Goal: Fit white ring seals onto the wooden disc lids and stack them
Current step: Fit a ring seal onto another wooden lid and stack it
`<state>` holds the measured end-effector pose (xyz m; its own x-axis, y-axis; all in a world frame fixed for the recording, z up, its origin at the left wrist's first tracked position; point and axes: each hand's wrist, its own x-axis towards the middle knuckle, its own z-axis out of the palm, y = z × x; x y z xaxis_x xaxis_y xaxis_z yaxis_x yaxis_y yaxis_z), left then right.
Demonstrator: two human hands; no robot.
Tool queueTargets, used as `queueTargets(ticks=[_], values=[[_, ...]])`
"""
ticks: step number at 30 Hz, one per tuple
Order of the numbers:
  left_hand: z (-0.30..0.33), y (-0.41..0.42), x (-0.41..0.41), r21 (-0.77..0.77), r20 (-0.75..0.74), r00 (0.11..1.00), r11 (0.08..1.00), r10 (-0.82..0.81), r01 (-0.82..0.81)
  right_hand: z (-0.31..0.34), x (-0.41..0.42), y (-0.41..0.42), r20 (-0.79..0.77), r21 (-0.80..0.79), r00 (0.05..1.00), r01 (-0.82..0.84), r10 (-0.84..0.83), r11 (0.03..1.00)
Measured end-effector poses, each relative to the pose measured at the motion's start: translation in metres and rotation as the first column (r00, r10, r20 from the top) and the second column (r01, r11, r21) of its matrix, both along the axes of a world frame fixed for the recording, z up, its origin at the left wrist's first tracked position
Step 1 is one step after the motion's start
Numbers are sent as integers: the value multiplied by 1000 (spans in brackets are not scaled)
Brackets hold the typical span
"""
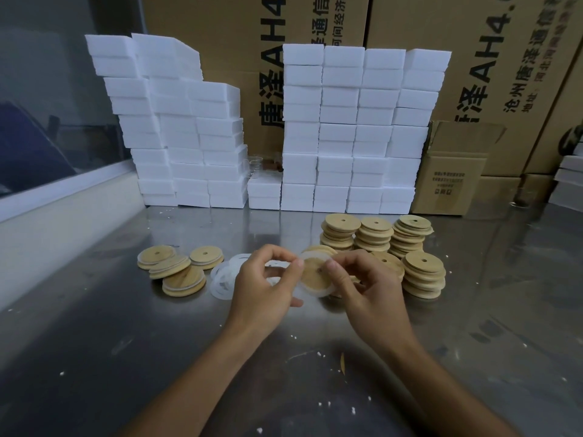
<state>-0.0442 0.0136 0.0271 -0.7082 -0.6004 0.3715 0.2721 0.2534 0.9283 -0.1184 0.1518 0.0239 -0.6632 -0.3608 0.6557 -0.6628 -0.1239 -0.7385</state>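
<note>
Both hands hold one wooden disc lid above the table, with a white ring seal around its rim. My left hand pinches the seal's left edge. My right hand grips the lid from the right, thumb near its centre hole. Loose white ring seals lie on the table left of my hands. Three lids with seals lie overlapped at the left, a fourth beside them. Several stacks of wooden lids stand behind and right of my hands, the nearest stack at the right.
The steel table carries white crumbs. White foam blocks are stacked along the back, in front of large cardboard boxes. A small open carton stands at the back right. A white ledge runs along the left.
</note>
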Motion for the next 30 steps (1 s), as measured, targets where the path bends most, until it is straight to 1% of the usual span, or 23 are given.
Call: queueTargets(ticks=[2, 4, 9, 12, 17, 20, 23, 27, 30], values=[[1, 2, 1, 127, -4, 996, 988, -92, 92, -1, 0, 0, -17, 1, 1000, 9, -9, 1000], [1, 3, 1, 180, -16, 995, 978, -100, 101, -3, -1, -1, -16, 6, 1000, 15, -15, 1000], [2, 4, 0, 168, -46, 998, 984, -50, 57, -3, -3, 0, 9, -11, 999, 41, -41, 999], [2, 3, 1, 135, -52, 998, 990, -32, 38, -2, -2, -1, 18, -18, 999, 44, -44, 999], [2, 1, 1, 108, -51, 999, 994, -12, 18, -3, -1, -2, 149, -5, 989, -7, 8, 1000], [2, 0, 1, 106, -37, 999, 994, -10, 14, -1, -1, -1, 179, -3, 983, -31, 31, 1000], [1, -1, 1, 123, -13, 1000, 992, -7, 9, 1, 0, 1, 194, -3, 980, -44, 44, 999], [3, -5, 2, 215, 14, 1000, 977, -15, 12, 3, 0, 2, 208, 4, 976, -66, 63, 998], [4, -6, 3, 243, 32, 999, 970, -33, 25, 4, -1, 2, 259, -11, 963, -73, 73, 997]])
